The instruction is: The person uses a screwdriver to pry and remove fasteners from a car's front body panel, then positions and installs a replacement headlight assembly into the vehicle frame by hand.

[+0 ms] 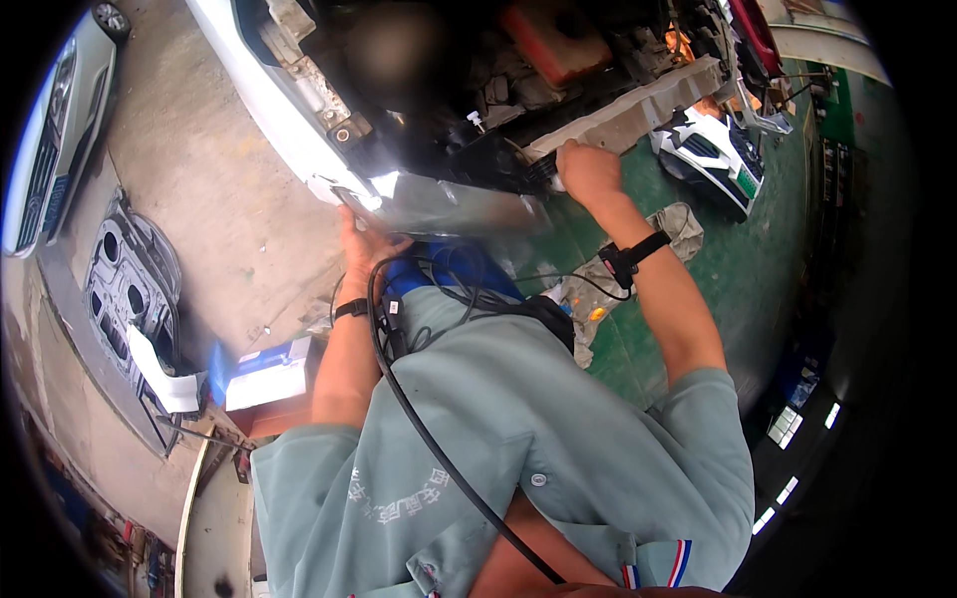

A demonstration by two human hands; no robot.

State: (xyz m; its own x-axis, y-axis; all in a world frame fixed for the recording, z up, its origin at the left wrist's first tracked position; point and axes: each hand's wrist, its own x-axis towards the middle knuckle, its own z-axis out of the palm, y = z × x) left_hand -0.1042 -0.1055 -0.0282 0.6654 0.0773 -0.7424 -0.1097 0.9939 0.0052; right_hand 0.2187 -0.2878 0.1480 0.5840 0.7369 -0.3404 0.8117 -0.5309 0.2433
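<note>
A headlight point(459, 204) with a clear, glossy lens sits at the front corner of a white car, whose fender point(264, 95) runs up to the left. My left hand point(361, 244) grips the outer end of the headlight from below, thumb along its lower edge. At the other end, beside the pale front crossbeam point(638, 110), my right hand point(590, 171) is closed, its fingers bent against a dark ribbed part point(541, 171). What those fingers hold is hidden. Above the headlight, the open engine bay is dark and partly blurred.
A black cable point(419, 424) loops over my lap. On the green floor at the right lie a white and black car part point(713, 159) and a stained cloth point(678, 231). To the left are a door panel point(125, 274), a cardboard box point(267, 384) and another car point(65, 130).
</note>
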